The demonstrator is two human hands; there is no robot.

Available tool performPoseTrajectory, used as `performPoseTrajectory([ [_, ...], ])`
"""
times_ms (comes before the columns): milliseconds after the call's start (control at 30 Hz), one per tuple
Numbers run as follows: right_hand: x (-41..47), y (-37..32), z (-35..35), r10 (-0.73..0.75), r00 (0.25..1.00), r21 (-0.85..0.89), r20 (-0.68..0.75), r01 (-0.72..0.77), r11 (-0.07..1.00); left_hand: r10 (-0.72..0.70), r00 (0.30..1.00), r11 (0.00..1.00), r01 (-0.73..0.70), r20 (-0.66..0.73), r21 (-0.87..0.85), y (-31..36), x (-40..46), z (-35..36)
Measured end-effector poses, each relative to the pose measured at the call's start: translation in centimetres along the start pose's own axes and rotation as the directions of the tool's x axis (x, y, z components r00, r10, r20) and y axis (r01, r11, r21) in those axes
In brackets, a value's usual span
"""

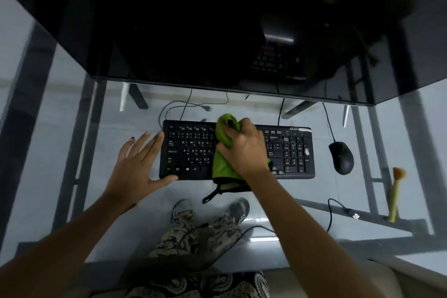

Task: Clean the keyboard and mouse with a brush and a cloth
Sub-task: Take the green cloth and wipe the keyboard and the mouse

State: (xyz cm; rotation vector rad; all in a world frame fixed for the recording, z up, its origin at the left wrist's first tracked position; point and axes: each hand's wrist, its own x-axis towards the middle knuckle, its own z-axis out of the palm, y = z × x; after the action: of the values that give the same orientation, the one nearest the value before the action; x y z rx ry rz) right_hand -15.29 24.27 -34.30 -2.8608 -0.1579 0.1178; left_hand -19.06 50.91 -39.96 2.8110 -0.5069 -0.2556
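Observation:
A black keyboard lies on a glass desk in the middle of the view. My right hand is shut on a green cloth and presses it onto the keyboard's centre; the cloth's black-edged end hangs over the front edge. My left hand is spread flat with fingers apart, resting against the keyboard's left end. A black mouse sits to the right of the keyboard. A brush with a pale green handle and tan bristles lies at the far right.
A large dark monitor fills the upper view just behind the keyboard. Cables run across the glass, one ending in a plug near the brush. The desk's metal frame and my legs and shoes show through the glass.

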Motion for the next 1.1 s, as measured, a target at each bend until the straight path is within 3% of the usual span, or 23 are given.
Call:
performPoseTrajectory([
  [100,-0.9,7.3,-2.1,0.164,0.983,-0.072,-0.08,-0.169,0.983,-0.012,1.0,1.0,0.012,-0.014,-0.004,0.4,-0.1,-0.1],
  [200,-2.0,13.4,-4.5,0.407,0.907,-0.107,-0.111,-0.418,0.902,-0.082,0.994,0.997,0.082,-0.073,-0.006,2.9,0.1,-0.6],
  [300,-2.4,13.1,-4.3,0.525,0.843,-0.134,-0.118,-0.537,0.833,0.052,0.998,0.998,-0.052,-0.018,0.032,8.2,2.3,-0.4],
  [400,-2.4,9.4,-1.8,0.512,0.844,-0.194,-0.158,-0.535,0.822,0.145,0.98,0.98,-0.162,0.138,0.119,13.7,5.7,1.1],
  [533,-1.7,8.2,-1.1,0.52,0.826,-0.168,-0.218,-0.557,0.813,0.054,0.975,0.978,-0.095,0.216,0.184,17.3,9.6,1.4],
  [633,-2.7,8.3,-1.2,0.278,0.946,-0.259,-0.163,-0.313,0.914,0.006,0.97,0.977,-0.058,0.244,0.206,17.8,10.8,0.9],
  [700,-3.2,10.9,-1.8,0.117,0.986,-0.263,-0.12,-0.145,0.954,-0.011,0.967,0.976,-0.045,0.254,0.214,18.0,10.9,0.5],
  [733,-3.2,12.6,-2.2,0.131,0.983,-0.247,-0.125,-0.159,0.956,-0.027,0.962,0.975,-0.035,0.271,0.22,18.1,10.9,0.3],
  [800,-2.9,15.1,-3.1,0.298,0.933,-0.159,-0.203,-0.332,0.93,-0.063,0.949,0.972,-0.013,0.309,0.236,18.9,11.1,0.1],
  [867,-2.4,14.1,-3.0,0.387,0.889,-0.11,-0.246,-0.422,0.9,-0.1,0.93,0.961,-0.003,0.354,0.278,19.8,11.4,-0.2],
  [1000,-2.9,8.4,-1.4,0.103,0.99,-0.116,-0.093,-0.113,0.987,-0.157,0.9,0.959,0.04,0.407,0.281,20.3,11.4,-0.8],
  [1033,-2.7,9.3,-1.6,0.078,0.993,-0.093,-0.087,-0.086,0.992,-0.155,0.902,0.961,0.043,0.403,0.273,20.4,11.4,-0.8],
  [1100,-1.8,12.3,-2.5,0.173,0.974,-0.032,-0.148,-0.179,0.983,-0.157,0.9,0.963,0.049,0.406,0.263,20.3,11.4,-1.0],
])
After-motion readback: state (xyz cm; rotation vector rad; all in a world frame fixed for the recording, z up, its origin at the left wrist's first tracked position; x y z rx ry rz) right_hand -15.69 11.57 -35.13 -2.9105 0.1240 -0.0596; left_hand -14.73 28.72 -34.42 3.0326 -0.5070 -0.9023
